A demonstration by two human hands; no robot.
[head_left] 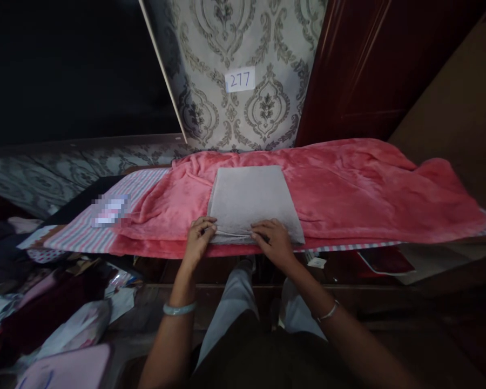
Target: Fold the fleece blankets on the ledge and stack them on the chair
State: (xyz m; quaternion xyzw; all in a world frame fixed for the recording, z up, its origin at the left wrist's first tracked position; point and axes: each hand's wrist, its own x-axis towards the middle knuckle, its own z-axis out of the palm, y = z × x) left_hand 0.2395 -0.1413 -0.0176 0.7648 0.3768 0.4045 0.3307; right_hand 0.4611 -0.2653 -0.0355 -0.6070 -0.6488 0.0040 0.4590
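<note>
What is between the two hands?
In the head view, only the near edge of the grey towel lies between the left hand and right hand.

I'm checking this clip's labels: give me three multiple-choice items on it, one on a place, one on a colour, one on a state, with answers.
1. Where does the grey towel lie?
A. on the pink blanket
B. on the floor
C. on the person's lap

2. What colour is the bangle on the left wrist?
A. red
B. pale green
C. black

3. How is the towel?
A. crumpled in a ball
B. hanging from a hook
C. folded flat

Answers:
1 A: the blanket shows all round the towel.
2 B: it looks pale green.
3 C: it lies as a neat rectangle, with the left hand and right hand at its near edge.
</note>
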